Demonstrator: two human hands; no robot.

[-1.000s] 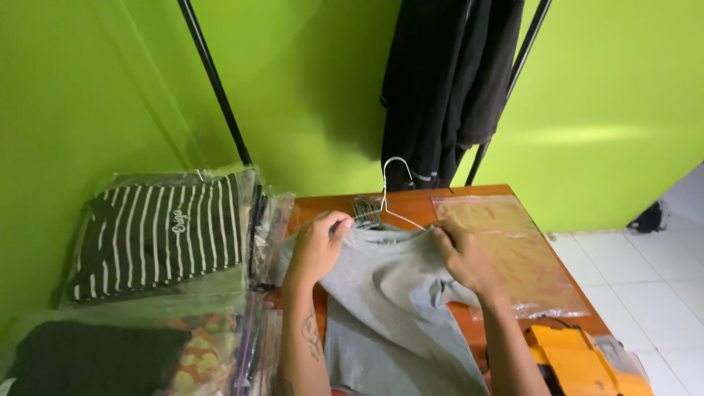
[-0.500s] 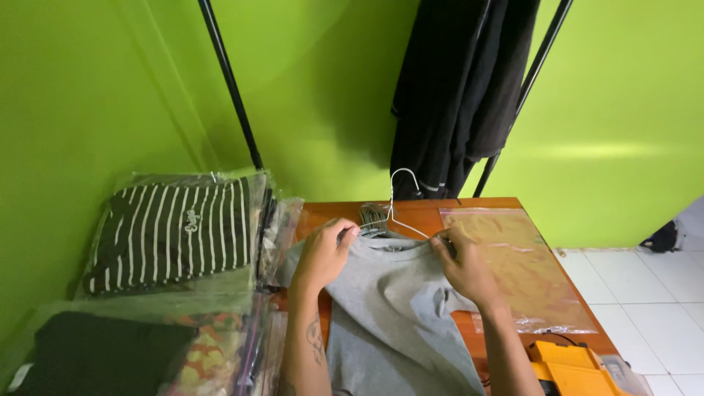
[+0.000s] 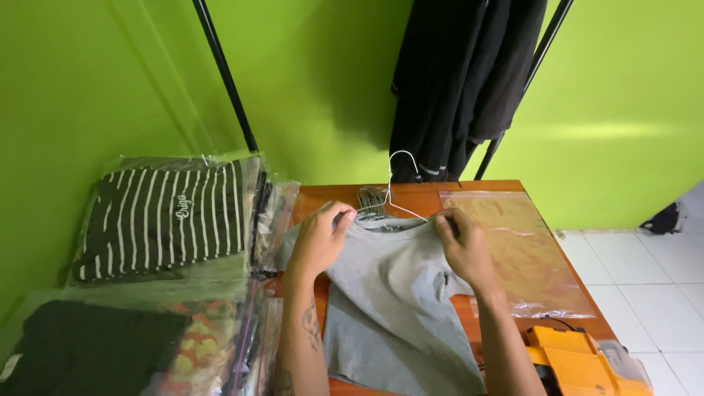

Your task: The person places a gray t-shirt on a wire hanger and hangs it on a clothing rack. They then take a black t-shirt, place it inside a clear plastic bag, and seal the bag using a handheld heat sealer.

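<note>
At the far left a dark striped shirt (image 3: pixel 165 220) lay sealed in a clear bag on a stack of other bagged clothes (image 3: pixel 110 345), already packed. Beside it the left hand (image 3: pixel 320 238) was pinched shut on one shoulder of a grey T-shirt (image 3: pixel 396 301) spread flat on the wooden bench (image 3: pixel 418 194). A wire hanger (image 3: pixel 400 187) sat in the collar, hook up, its arms apparently inside the shoulders, so the hanging looked nearly done; the shirt had not been lifted to the dark garments (image 3: pixel 462 81) on the rack behind. The right hand (image 3: pixel 462 246) gripped the other shoulder, well apart from the left. Further right an empty clear plastic bag (image 3: pixel 517 249) lay flat, and an orange device (image 3: pixel 579 359) sat at the bench corner
</note>
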